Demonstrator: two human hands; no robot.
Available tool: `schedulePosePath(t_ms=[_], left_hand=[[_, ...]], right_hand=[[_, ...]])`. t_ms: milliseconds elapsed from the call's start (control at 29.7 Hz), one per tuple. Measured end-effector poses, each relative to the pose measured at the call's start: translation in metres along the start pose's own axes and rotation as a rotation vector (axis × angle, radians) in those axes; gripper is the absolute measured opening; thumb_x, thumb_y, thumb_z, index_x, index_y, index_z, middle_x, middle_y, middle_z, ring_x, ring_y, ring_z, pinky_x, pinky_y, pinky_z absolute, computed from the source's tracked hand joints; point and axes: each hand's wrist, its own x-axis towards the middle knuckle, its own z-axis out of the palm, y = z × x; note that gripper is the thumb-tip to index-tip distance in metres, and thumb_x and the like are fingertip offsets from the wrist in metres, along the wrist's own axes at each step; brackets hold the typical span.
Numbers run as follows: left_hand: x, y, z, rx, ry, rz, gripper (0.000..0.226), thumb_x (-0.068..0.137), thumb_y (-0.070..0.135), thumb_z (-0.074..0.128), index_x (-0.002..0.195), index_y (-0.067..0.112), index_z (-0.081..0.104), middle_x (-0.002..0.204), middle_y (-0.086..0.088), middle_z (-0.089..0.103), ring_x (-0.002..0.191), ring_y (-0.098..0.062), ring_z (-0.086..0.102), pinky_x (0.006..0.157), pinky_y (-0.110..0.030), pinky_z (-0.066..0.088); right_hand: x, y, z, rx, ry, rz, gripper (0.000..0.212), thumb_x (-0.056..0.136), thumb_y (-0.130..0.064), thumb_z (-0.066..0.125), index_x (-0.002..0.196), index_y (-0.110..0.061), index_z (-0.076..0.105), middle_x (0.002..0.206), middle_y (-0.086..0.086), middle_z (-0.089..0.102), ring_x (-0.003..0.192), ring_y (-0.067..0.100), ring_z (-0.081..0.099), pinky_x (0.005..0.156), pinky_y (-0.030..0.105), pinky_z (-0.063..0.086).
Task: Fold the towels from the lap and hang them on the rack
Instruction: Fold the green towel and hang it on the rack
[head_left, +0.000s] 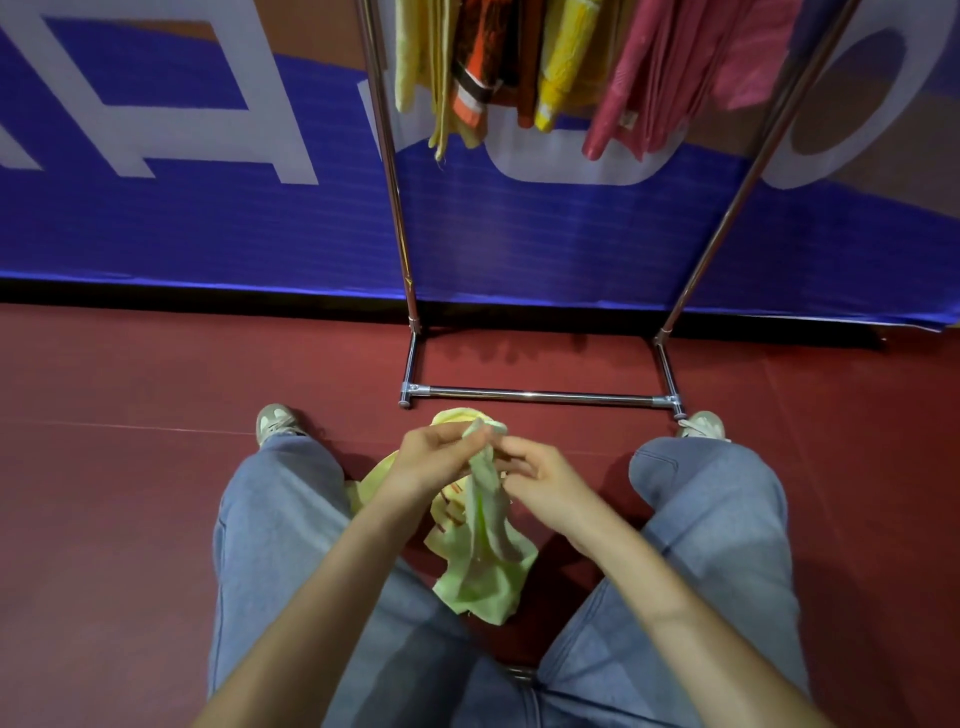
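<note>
A chrome rack (540, 397) is seen ahead on the red floor, its base bar just past the knees. Several towels are already hung along its upper part: yellow (410, 62), orange (478, 67) and pink (665, 78). So the task is judged well advanced.

At least two towels are left. A yellow towel (374, 483) is draped at the inner edge of the left thigh. A light green towel (485, 561) is held up between the knees, unfolded and bunched, its long axis hanging down from the hands, the free end lowest.

Its top corner is pinched by the left hand (431, 457). The edge just beside it is nipped in the curled fingers of the right hand (540, 478).
</note>
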Motion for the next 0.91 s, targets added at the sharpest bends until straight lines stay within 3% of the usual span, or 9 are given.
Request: schedulePosePath(t_ms=[101, 202, 337, 404, 472, 539, 640, 741, 909], left_hand=[[-0.002, -0.003, -0.003, 0.087, -0.076, 0.050, 0.022, 0.080, -0.003, 0.060, 0.099, 0.006, 0.064, 0.080, -0.003, 0.073, 0.074, -0.010, 0.069, 0.069, -0.017, 0.056], [-0.003, -0.005, -0.006, 0.185, -0.109, 0.092, 0.028, 0.081, -0.009, 0.055, 0.097, 0.013, 0.060, 0.071, 0.011, 0.071, 0.068, 0.003, 0.066, 0.068, -0.011, 0.052], [-0.003, -0.006, -0.007, 0.472, -0.069, 0.178, 0.031, 0.089, 0.001, 0.048, 0.118, 0.004, 0.056, 0.098, -0.008, 0.065, 0.091, -0.013, 0.060, 0.085, -0.026, 0.045], [-0.006, -0.007, -0.005, 0.517, -0.090, 0.208, 0.039, 0.087, 0.007, 0.053, 0.125, 0.002, 0.049, 0.104, -0.007, 0.062, 0.094, -0.014, 0.058, 0.081, -0.018, 0.045], [-0.008, -0.007, -0.004, 0.538, -0.093, 0.220, 0.044, 0.084, 0.006, 0.058, 0.127, 0.002, 0.047, 0.105, -0.006, 0.062, 0.092, -0.011, 0.057, 0.075, -0.010, 0.044], [-0.008, -0.007, -0.006, 0.600, -0.062, 0.250, 0.042, 0.084, 0.006, 0.058, 0.125, 0.003, 0.050, 0.103, -0.004, 0.063, 0.092, -0.011, 0.058, 0.072, -0.008, 0.042], [-0.008, -0.007, -0.009, 0.694, -0.039, 0.320, 0.036, 0.088, 0.007, 0.053, 0.124, 0.006, 0.052, 0.098, -0.002, 0.063, 0.093, -0.010, 0.057, 0.066, -0.005, 0.038], [-0.012, -0.005, -0.008, 0.731, -0.041, 0.393, 0.032, 0.090, 0.007, 0.048, 0.121, 0.006, 0.054, 0.086, 0.001, 0.058, 0.079, -0.010, 0.053, 0.062, 0.000, 0.034], [-0.018, -0.002, -0.008, 0.776, -0.167, 0.503, 0.030, 0.090, 0.023, 0.042, 0.111, 0.011, 0.060, 0.101, -0.004, 0.066, 0.091, -0.012, 0.059, 0.076, -0.011, 0.038]], right_hand=[[-0.004, 0.003, -0.001, -0.037, -0.080, 0.054, 0.059, 0.083, 0.015, 0.034, 0.132, -0.016, 0.041, 0.125, 0.000, 0.049, 0.112, 0.010, 0.050, 0.091, 0.020, 0.043], [-0.009, 0.003, -0.002, 0.034, -0.137, 0.092, 0.064, 0.083, 0.021, 0.027, 0.138, -0.012, 0.029, 0.122, -0.003, 0.043, 0.114, 0.008, 0.045, 0.081, 0.007, 0.045], [-0.013, 0.010, -0.001, 0.139, -0.140, 0.115, 0.069, 0.081, 0.023, 0.028, 0.137, -0.018, 0.031, 0.124, -0.006, 0.045, 0.116, 0.007, 0.047, 0.082, 0.014, 0.047], [-0.013, 0.013, 0.001, 0.166, -0.147, 0.121, 0.072, 0.080, 0.024, 0.028, 0.137, -0.020, 0.030, 0.122, -0.007, 0.048, 0.117, 0.008, 0.049, 0.080, 0.016, 0.047], [-0.013, 0.014, 0.002, 0.188, -0.158, 0.111, 0.075, 0.078, 0.025, 0.026, 0.138, -0.020, 0.030, 0.121, -0.008, 0.050, 0.118, 0.007, 0.049, 0.092, 0.023, 0.044], [-0.013, 0.014, 0.002, 0.196, -0.159, 0.107, 0.074, 0.077, 0.025, 0.026, 0.136, -0.018, 0.032, 0.124, -0.008, 0.047, 0.118, 0.006, 0.047, 0.094, 0.023, 0.043], [-0.016, 0.016, -0.001, 0.298, -0.132, 0.108, 0.066, 0.075, 0.023, 0.028, 0.119, -0.022, 0.048, 0.118, -0.008, 0.054, 0.107, 0.005, 0.056, 0.089, 0.021, 0.046], [-0.019, 0.017, -0.011, 0.360, -0.029, 0.069, 0.047, 0.073, 0.006, 0.046, 0.111, -0.021, 0.053, 0.097, -0.004, 0.066, 0.090, 0.012, 0.067, 0.080, 0.021, 0.052], [-0.012, 0.022, -0.031, 0.027, -0.102, 0.173, 0.037, 0.085, 0.000, 0.045, 0.115, -0.023, 0.049, 0.057, -0.001, 0.058, 0.053, 0.014, 0.064, 0.056, 0.022, 0.051]])
